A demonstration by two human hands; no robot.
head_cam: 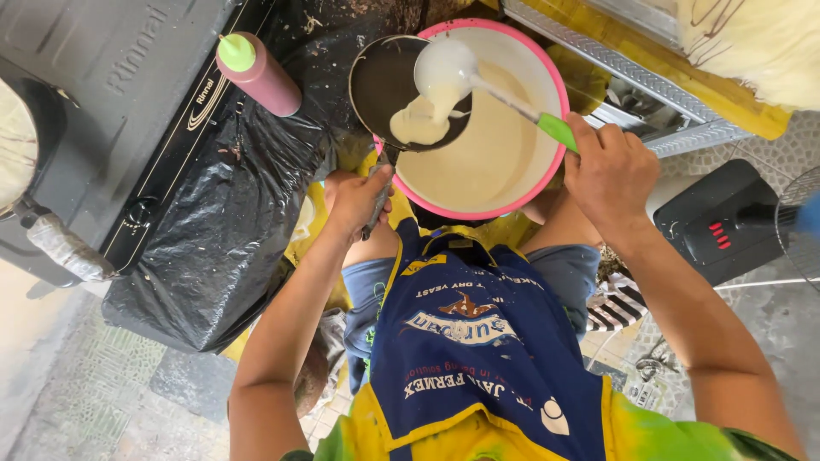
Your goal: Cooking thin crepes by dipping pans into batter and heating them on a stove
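Note:
My left hand (357, 198) grips the handle of a small dark frying pan (376, 85), held over the rim of a large pink-rimmed bucket (559, 94) full of pale batter (495, 145). My right hand (608, 169) holds the green handle of a white ladle (444, 64), tipped over the pan. Pale batter from the ladle runs down into the pan and pools at its near side (414, 128). The bucket sits between my knees, just beyond my blue and yellow apron (478, 341).
A squeeze bottle (256, 72) with a green cap stands on a gas stove (128, 111) partly covered in black plastic sheet (222, 222) to the left. A black fan base (722, 226) sits on the right. A yellow metal-edged surface (649, 77) lies beyond the bucket.

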